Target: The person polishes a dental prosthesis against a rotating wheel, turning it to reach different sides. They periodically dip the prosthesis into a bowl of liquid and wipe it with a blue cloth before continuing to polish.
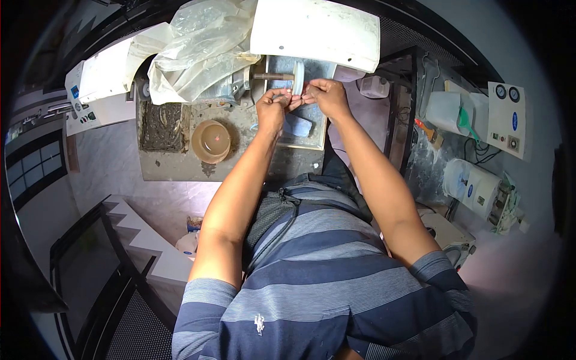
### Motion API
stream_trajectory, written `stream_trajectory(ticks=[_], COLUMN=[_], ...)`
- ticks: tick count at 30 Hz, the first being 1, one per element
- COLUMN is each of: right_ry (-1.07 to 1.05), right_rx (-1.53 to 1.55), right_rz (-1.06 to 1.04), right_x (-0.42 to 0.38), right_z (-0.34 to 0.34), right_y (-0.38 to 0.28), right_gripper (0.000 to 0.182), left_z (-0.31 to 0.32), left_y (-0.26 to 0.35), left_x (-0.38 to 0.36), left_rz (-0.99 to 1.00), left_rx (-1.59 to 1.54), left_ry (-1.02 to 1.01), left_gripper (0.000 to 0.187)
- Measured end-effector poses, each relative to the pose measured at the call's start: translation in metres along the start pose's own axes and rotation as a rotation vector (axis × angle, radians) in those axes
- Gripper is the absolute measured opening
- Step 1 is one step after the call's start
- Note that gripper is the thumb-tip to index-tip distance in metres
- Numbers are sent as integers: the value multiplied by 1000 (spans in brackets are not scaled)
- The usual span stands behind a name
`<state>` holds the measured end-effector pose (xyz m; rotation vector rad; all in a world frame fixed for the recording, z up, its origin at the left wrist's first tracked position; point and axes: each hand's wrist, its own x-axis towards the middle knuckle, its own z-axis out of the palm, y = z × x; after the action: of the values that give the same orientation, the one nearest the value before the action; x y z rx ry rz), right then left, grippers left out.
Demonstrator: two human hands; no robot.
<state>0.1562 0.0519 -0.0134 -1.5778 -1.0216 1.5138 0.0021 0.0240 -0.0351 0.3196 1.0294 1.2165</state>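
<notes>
Mostly, no writing can be read: the blue oval badges on the gauge panel (509,120) and the white unit (474,189) at the right are too small to make out, as are the markings on the left-hand control panel (75,99). Two round dials sit at the top of the gauge panel.

The pale wheel (299,78) stands on edge at the end of a brown shaft (273,77), above a tray (310,141) on the desk (183,171). At its lower edge, the left hand (273,108) has its fingers drawn in narrow; the right hand (329,97) has its own pinched close at the wheel's right side. Whether a small piece is held between them, I cannot tell.

A white cover (315,30) hangs over the tray's far end, and crumpled clear plastic (201,48) drapes over the machine (223,91), hiding most of its body. Left of the tray are a round bowl (211,141) and a container of dark sludge (163,127). A brush (429,134) and a green-handled tool (465,121) lie off to the right. Dark borders cut off the outer edges.
</notes>
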Motion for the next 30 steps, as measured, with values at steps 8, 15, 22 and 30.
stream_trajectory(ticks=[8,15,22,30], right_ry=[0,-25,-91,-302], right_rx=[57,240,308,219], right_rz=[356,475,473,348], right_x=[25,30,28,-3], right_z=[-1,-3,-1,-6], right_y=[-11,16,22,11], right_gripper=[18,20,21,21], left_z=[1,-2,5,-9], left_y=[11,16,32,36], left_x=[13,19,12,-12], left_rz=[-324,-398,-329,-166], left_rx=[-64,-41,78,176], left_ry=[61,40,22,-18], left_gripper=[16,22,19,8])
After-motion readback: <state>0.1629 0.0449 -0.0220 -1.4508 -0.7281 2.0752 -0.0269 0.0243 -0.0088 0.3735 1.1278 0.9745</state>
